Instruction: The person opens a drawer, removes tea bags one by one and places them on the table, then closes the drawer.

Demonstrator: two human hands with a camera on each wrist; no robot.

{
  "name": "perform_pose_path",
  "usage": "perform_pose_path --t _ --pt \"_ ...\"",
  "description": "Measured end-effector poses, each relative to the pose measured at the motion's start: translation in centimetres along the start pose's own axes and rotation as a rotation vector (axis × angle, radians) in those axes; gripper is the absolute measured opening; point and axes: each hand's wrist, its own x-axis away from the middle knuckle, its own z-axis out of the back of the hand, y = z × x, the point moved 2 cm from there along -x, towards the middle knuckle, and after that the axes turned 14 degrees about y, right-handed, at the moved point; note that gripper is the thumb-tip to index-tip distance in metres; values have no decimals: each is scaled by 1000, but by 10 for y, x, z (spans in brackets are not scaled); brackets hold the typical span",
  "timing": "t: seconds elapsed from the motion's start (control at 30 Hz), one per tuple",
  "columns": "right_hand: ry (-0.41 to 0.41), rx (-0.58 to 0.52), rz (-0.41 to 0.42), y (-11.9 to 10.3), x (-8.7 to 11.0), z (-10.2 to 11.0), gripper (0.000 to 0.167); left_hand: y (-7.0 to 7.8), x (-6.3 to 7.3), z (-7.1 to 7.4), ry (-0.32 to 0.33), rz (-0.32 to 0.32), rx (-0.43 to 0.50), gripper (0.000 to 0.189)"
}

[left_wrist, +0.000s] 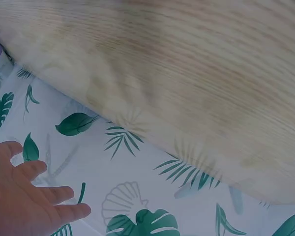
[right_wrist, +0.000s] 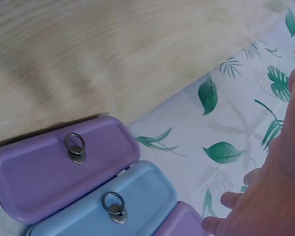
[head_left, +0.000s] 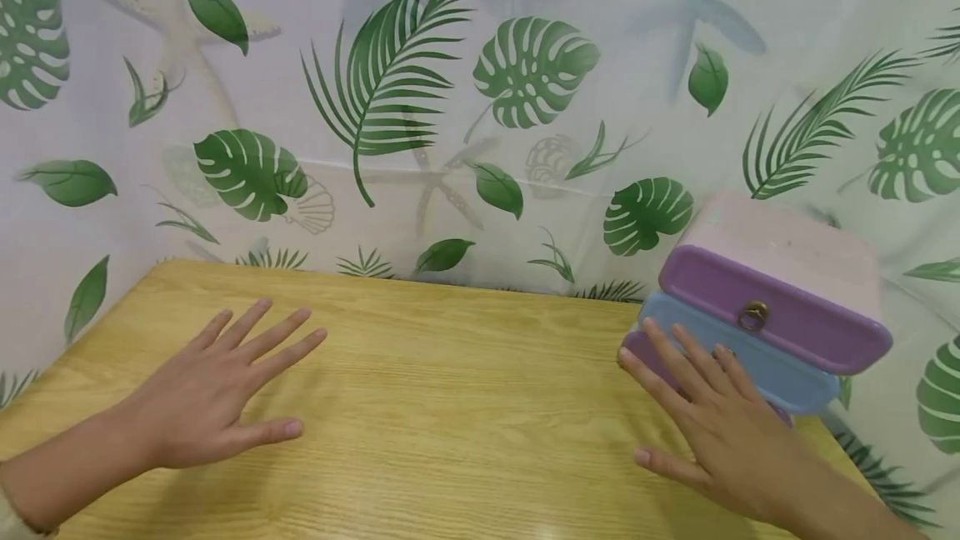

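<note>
My left hand (head_left: 202, 398) hovers palm-down over the left part of the wooden table (head_left: 450, 382), fingers spread and holding nothing. In the left wrist view the same hand (left_wrist: 27, 201) has straight, parted fingers. Over on the right, my right hand (head_left: 720, 432) is also spread, with no object in it. Behind its fingers stands a small drawer box (head_left: 787, 248) with a pale pink top, two purple drawer fronts and a blue one (right_wrist: 123, 196) between them. Ring pulls (head_left: 752, 315) hang on the fronts. In the head view the right fingers overlap the lower drawers.
A white cloth (head_left: 420, 215) printed with green leaves, starfish and shells hangs behind the table. The drawer box stands near the table's right edge (head_left: 847, 461), close to the cloth. The table's back edge (head_left: 375, 280) runs along the cloth.
</note>
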Motion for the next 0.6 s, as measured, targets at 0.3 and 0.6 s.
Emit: perform_pose_path --t 0.3,0.6 --pt "-20 39 -22 10 -9 17 94 6 -16 0 5 -31 -2 86" --pt "32 117 -72 39 -26 43 95 21 -38 -12 -27 -68 34 83"
